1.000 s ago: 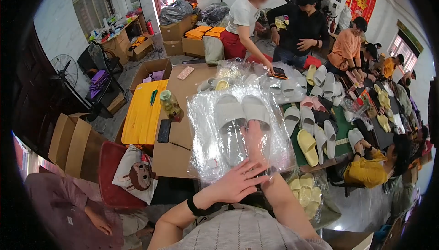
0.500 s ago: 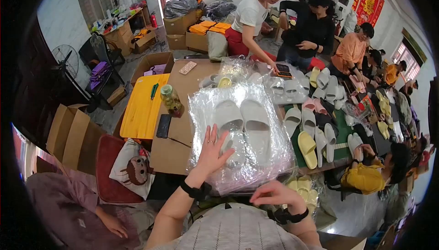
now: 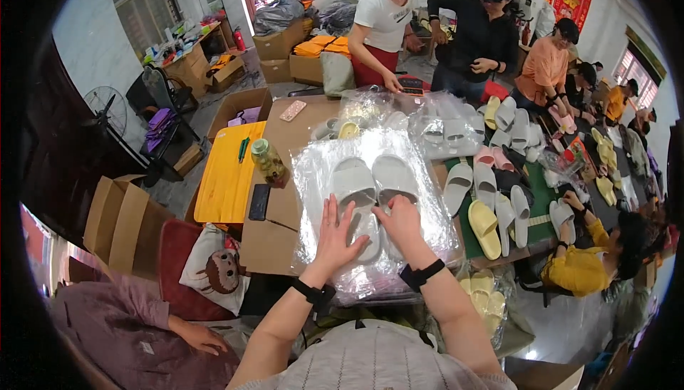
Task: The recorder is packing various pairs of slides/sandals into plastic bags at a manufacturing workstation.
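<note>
A pair of pale grey slide slippers (image 3: 352, 180) lies side by side on a stack of clear plastic bags (image 3: 313, 176) in front of me. Whether a plastic layer covers them, I cannot tell. My left hand (image 3: 339, 242) rests with fingers spread over the left slipper's near part. Over the right slipper, my right hand (image 3: 402, 227) has its fingers curled, thumb and forefinger close together near the middle of the pair. What those fingers pinch, if anything, is hidden.
Left of the stack are a jar (image 3: 268, 162), a black phone (image 3: 259, 202) and a yellow sheet stack (image 3: 226, 183) with green cutters. Loose slippers (image 3: 484, 229) cover the table at right. Co-workers stand opposite and sit at right; another person's hand (image 3: 203, 336) shows at lower left.
My right hand has moved from the table's near edge up onto the right slipper. My left hand stays on the left slipper. Across the table, the co-worker in white has straightened somewhat.
</note>
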Demonstrator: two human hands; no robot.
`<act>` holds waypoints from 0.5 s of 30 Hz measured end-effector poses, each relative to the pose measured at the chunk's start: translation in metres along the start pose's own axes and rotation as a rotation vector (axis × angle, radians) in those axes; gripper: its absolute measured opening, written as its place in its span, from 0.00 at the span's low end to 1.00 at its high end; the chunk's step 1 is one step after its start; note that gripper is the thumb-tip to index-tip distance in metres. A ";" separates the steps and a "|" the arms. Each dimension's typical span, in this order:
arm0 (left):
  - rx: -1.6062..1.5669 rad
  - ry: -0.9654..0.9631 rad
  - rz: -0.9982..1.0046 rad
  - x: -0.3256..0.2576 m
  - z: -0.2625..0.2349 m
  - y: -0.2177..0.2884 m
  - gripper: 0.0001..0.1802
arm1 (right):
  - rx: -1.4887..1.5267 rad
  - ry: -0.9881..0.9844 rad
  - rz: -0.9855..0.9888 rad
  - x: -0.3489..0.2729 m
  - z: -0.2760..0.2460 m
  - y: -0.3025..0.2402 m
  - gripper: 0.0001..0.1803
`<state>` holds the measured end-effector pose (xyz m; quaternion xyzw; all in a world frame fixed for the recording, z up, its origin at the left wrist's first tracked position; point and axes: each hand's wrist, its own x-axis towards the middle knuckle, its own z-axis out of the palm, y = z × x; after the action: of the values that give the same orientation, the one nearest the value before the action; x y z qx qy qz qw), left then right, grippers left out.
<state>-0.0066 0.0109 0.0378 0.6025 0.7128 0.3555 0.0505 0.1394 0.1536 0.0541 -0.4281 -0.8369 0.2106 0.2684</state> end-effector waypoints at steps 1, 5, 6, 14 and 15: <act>-0.010 0.017 -0.017 -0.002 0.001 -0.003 0.49 | -0.059 -0.012 0.003 0.001 0.005 -0.001 0.27; -0.027 0.036 -0.025 -0.009 0.006 -0.010 0.49 | -0.273 -0.002 -0.087 0.004 0.014 -0.012 0.29; -0.024 0.035 -0.030 -0.009 0.007 -0.012 0.49 | -0.269 -0.006 -0.089 0.008 0.017 -0.016 0.29; -0.015 0.058 0.014 -0.009 0.014 -0.019 0.41 | -0.155 0.073 -0.077 0.018 0.039 -0.016 0.19; -0.012 0.061 0.011 -0.010 0.015 -0.020 0.41 | -0.153 0.072 -0.080 0.018 0.039 -0.015 0.19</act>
<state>-0.0134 0.0080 0.0118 0.5950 0.7083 0.3785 0.0304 0.0967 0.1552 0.0377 -0.4206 -0.8569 0.1197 0.2730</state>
